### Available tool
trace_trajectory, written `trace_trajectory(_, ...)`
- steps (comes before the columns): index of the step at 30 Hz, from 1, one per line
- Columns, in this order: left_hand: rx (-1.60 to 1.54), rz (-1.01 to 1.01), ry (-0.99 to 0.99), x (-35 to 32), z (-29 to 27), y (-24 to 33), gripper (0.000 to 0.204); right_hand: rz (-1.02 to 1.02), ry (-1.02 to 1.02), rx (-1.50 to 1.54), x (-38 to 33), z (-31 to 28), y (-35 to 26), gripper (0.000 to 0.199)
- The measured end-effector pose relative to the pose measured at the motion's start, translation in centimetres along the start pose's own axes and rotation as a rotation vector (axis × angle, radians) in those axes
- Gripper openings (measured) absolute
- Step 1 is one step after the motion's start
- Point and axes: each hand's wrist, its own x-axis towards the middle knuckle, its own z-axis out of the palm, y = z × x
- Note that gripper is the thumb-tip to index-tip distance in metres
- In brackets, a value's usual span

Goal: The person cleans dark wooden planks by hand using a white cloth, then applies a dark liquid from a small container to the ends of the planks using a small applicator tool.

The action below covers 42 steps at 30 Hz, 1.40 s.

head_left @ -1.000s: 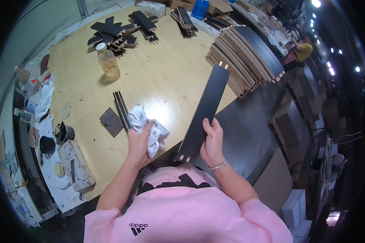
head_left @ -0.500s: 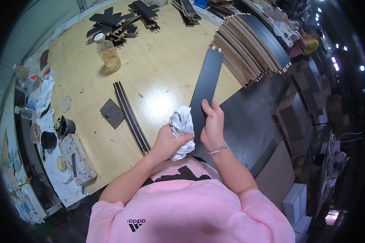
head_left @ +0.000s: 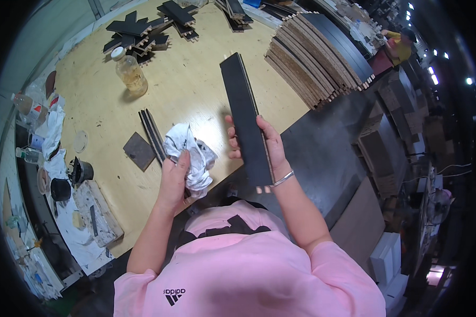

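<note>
My right hand (head_left: 271, 138) is wrapped round a long dark board (head_left: 243, 116), thumb on its right edge and fingertips showing past its left edge. Light wooden dowels stick out of both of the board's ends. Closed on a crumpled white cloth (head_left: 188, 158) is my left hand (head_left: 173, 179), to the left of the board and apart from it. Partly behind the cloth lie narrow dark strips (head_left: 152, 134) on the table. A dark square piece (head_left: 139, 151) rests just left of them.
The pale wooden table (head_left: 100, 116) carries a capped bottle (head_left: 130, 73) of yellowish liquid. Dark boards (head_left: 135, 31) are piled crosswise at the far left; a large stack of boards (head_left: 317, 61) stands far right. Black cups (head_left: 81, 170) sit at the left edge. Another person (head_left: 394, 50) is in the far right background.
The board has swung from leaning right to leaning left and come nearer to me, showing its darker face and its near end. My left hand has moved left with the cloth, away from the board.
</note>
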Motion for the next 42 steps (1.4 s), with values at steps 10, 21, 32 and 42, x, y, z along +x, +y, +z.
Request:
trace_trajectory(10, 0.459, 0.315, -0.159, 1.3, 4.7, 1.9, 0.06, -0.016, 0.061, 0.036, 2.3, 1.0, 1.3, 0.062)
trace_trajectory(21, 1.158, 0.676, 0.18, 4.6, -0.8, 0.5, 0.061, -0.164, 0.099, -0.239, 2.8, 1.8, -0.4, 0.07)
trace_trajectory(32, 0.755, 0.35, 0.529, -6.2, -8.5, -0.9, 0.014, 0.248, -0.047, -0.071, 6.8, 4.7, 4.6, 0.07)
trace_trajectory(42, 0.97, 0.26, 1.194, -18.2, -23.2, 3.9, 0.013, 0.368, -0.151, -0.391, 8.2, 8.7, 13.7, 0.048)
